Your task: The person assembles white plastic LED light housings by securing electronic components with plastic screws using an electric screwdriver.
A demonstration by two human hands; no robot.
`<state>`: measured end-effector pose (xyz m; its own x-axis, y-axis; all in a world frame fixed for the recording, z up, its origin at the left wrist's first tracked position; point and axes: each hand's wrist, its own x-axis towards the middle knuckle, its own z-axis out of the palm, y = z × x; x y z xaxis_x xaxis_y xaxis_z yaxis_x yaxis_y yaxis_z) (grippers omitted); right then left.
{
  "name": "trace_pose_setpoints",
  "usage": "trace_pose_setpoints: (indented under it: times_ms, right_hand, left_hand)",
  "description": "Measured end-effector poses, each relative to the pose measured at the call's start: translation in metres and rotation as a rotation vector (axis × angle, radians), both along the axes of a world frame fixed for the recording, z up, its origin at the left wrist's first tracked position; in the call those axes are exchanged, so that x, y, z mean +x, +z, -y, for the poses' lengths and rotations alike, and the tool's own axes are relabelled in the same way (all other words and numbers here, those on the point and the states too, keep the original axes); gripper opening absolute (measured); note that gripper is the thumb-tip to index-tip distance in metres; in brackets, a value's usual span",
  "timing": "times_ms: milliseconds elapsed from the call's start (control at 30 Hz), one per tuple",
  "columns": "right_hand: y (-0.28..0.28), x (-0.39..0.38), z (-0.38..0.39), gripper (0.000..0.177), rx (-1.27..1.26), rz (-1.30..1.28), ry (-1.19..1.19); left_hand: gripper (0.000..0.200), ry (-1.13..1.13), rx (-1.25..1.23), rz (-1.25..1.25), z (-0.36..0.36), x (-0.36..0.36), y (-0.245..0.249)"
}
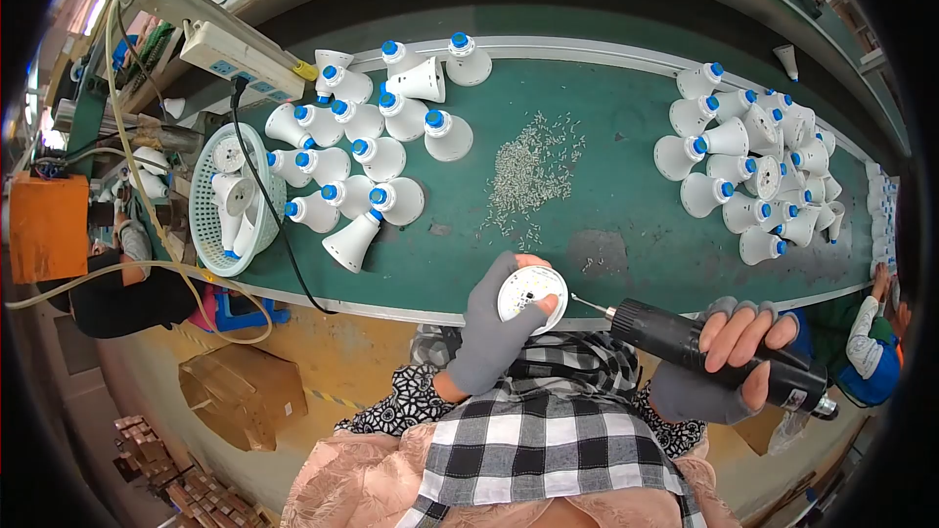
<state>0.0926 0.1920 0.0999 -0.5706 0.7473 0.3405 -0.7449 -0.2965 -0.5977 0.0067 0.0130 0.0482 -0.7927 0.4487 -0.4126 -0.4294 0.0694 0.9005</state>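
My left hand [497, 328], in a grey fingerless glove, grips a white lamp housing [519, 290] whose round face with a small dark part is turned up at me. Its thumb presses on the rim of that face. In my right hand [729, 357], also gloved, lies a black electric screwdriver [660, 330], fingers wrapped round its body. The thin bit points left, and its tip is close to the housing's right edge; whether a screw sits on it I cannot make out. Beyond both hands a heap of small screws [533, 171] is spread on the green table [587, 98].
White lamp housings with blue caps stand in a left group [380, 158] and a right group [724, 166]. A pale basket [207, 225] holds more at the left edge. A black cable [259, 171] hangs from a power strip [240, 61]. Other people sit at both sides.
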Motion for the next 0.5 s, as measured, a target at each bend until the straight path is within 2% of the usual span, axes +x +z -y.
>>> trace_pose_setpoints:
  times_ms: [167, 500]
  right_hand:
    - [-0.0051, 0.0068, 0.0025, 0.033, 0.009, 0.06, -0.019]
    - [-0.0074, 0.0073, 0.0015, 0.035, -0.007, 0.065, -0.001]
  left_hand:
    - [0.032, -0.021, -0.037, -0.105, 0.0016, 0.0023, 0.0009]
    - [0.032, -0.017, -0.055, -0.17, 0.0007, 0.0053, -0.0036]
